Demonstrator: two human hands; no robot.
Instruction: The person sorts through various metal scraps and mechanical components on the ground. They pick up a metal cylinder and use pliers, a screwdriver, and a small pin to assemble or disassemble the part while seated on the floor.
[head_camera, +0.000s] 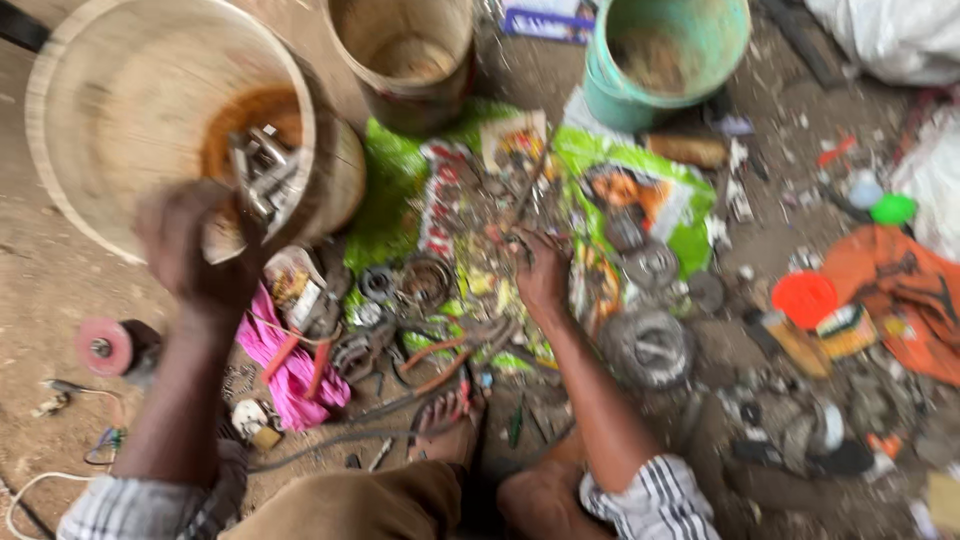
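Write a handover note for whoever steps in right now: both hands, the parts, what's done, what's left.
Left hand: raised, gripping a large round pale wooden drum with a metal fitting at its orange-stained centre.
Right hand: down among small metal parts on the green printed plastic sheet; blur hides whether it grips anything.
Nearby: red-handled pliers, pink cloth.
Done or left: cannot tell from this frame.

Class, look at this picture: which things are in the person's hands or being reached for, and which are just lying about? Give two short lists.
In hand:
- left hand holds up a metal part
- right hand reaches into small metal scraps on the green sheet

Lying about:
- wooden drum
- brown bucket
- green bucket
- pliers
- pink cloth
- orange lid
- pink grinding wheel
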